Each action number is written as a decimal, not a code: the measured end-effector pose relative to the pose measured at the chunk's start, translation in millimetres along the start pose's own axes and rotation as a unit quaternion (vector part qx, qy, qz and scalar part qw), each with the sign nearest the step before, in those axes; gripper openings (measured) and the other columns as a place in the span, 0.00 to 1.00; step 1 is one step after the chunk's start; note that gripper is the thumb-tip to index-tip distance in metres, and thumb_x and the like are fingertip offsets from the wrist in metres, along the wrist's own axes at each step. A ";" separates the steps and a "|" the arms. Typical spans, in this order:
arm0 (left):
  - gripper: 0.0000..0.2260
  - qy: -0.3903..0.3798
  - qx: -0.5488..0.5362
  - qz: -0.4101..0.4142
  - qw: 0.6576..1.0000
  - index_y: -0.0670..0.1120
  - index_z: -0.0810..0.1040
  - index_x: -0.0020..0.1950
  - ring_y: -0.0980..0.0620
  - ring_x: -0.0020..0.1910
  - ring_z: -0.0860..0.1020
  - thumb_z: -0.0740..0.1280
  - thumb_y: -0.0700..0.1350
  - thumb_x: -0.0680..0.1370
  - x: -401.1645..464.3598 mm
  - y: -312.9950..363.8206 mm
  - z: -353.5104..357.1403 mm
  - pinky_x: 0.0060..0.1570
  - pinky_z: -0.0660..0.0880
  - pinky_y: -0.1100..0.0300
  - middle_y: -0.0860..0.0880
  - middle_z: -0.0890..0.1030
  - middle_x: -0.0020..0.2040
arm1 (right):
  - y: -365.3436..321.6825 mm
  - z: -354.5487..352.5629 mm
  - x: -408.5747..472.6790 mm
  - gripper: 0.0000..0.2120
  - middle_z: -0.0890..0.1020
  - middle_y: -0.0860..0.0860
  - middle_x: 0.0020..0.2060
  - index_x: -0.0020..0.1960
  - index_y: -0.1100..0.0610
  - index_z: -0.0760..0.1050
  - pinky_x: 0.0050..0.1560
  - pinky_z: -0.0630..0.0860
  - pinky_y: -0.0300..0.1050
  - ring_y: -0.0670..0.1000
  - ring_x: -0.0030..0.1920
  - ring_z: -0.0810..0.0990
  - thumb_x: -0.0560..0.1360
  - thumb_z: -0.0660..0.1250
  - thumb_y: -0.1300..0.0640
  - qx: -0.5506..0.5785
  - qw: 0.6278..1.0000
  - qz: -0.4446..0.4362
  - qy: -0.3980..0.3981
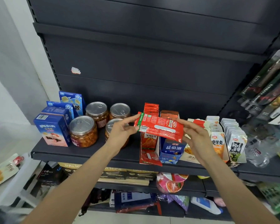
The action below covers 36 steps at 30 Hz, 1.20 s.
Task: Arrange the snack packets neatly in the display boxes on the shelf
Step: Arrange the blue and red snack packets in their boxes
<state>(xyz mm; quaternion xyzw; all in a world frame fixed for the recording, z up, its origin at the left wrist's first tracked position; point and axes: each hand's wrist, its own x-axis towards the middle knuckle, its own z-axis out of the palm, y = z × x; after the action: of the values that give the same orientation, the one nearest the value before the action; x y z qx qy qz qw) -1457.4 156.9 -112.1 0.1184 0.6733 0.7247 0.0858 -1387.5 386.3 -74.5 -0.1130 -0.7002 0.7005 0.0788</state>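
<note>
A small stack of red snack packets (160, 128) with a green end hangs crosswise above the dark shelf (87, 155). My left hand (122, 129) pinches its green left end and my right hand (193, 135) grips its right end. Right below stands a red display box (148, 139) with more red packets upright in its back part. A blue display box (172, 151) stands beside it on the right, partly hidden by the held packets. One red packet (149, 159) lies flat at the shelf's front edge, in front of the red box.
Clear jars with pull-tab lids (83, 131) and blue cartons (53, 128) fill the shelf's left part. White and orange sachet rows (233, 136) stand to the right, then clear glasses (259, 152). Lower shelves hold boxes and bags. A translucent bin (11, 143) stands at the left.
</note>
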 end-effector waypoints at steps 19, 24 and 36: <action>0.25 -0.158 0.196 -0.188 0.949 0.48 0.74 0.64 0.59 0.62 0.72 0.75 0.40 0.69 -28.2 -40.9 16.2 0.55 0.70 0.68 0.53 0.76 0.62 | 15.7 9.3 53.5 0.11 0.83 0.53 0.51 0.57 0.59 0.80 0.50 0.73 0.37 0.48 0.48 0.81 0.78 0.64 0.59 -0.450 0.877 -0.160 -0.047; 0.13 -0.124 0.238 -0.117 0.956 0.54 0.82 0.48 0.61 0.54 0.79 0.73 0.37 0.71 -26.3 -48.4 25.6 0.58 0.74 0.65 0.57 0.82 0.50 | 31.6 21.6 70.4 0.13 0.81 0.55 0.56 0.61 0.56 0.77 0.55 0.77 0.52 0.55 0.55 0.80 0.80 0.59 0.60 -0.541 0.821 -0.131 -0.128; 0.04 0.004 0.208 -0.061 0.976 0.46 0.83 0.46 0.58 0.45 0.82 0.70 0.38 0.74 -10.8 -32.6 23.1 0.52 0.76 0.65 0.49 0.84 0.45 | 35.4 39.1 111.8 0.05 0.81 0.53 0.48 0.48 0.55 0.78 0.45 0.76 0.46 0.53 0.47 0.80 0.77 0.64 0.59 -0.606 0.773 -0.141 -0.120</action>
<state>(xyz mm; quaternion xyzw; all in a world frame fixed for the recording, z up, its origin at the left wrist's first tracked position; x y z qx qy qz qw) -1441.6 178.5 -143.7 0.0890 0.8156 0.5628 0.1006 -1503.8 378.5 -115.4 0.0481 -0.9917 0.1194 0.0071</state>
